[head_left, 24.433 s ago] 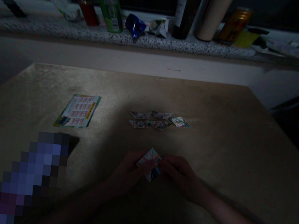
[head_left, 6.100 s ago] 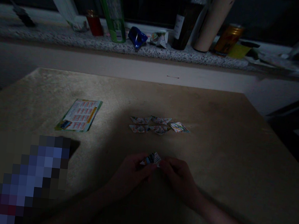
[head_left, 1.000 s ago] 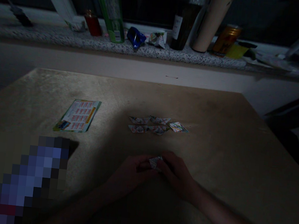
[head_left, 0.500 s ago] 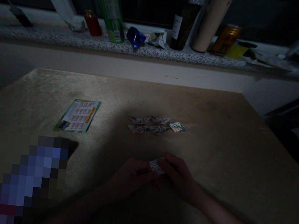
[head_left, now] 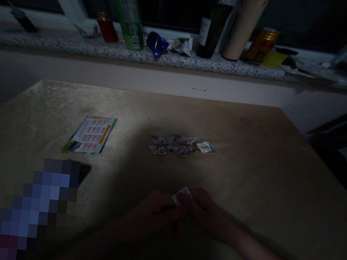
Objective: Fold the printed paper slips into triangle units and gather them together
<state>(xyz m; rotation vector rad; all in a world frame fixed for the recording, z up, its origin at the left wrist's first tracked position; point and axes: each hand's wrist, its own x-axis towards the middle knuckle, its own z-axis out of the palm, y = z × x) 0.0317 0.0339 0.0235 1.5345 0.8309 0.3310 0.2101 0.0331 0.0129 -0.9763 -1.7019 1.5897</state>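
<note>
A small folded piece of printed paper (head_left: 182,194) is pinched between my two hands near the front of the table. My left hand (head_left: 153,208) closes on its left side, and my right hand (head_left: 210,212) grips it from the right, with fingers over its lower part. One pointed corner sticks up above the fingers. Beyond the hands lie several small folded paper boats (head_left: 160,149) in two rows. A flat folded paper diamond (head_left: 207,147) touches the right end of the group.
Left on the table (head_left: 251,154) lies a stack of printed calendar sheets (head_left: 90,134). A blurred-out bluish object (head_left: 38,202) fills the lower left. On the granite sill (head_left: 168,59) stand a green can (head_left: 129,15), a dark bottle (head_left: 213,30), a tube (head_left: 246,26) and a gold can (head_left: 262,46).
The folded paper has turned, so a corner now points upward. My right hand's fingers have moved down a little over it. The paper boats and calendar stack have stayed put.
</note>
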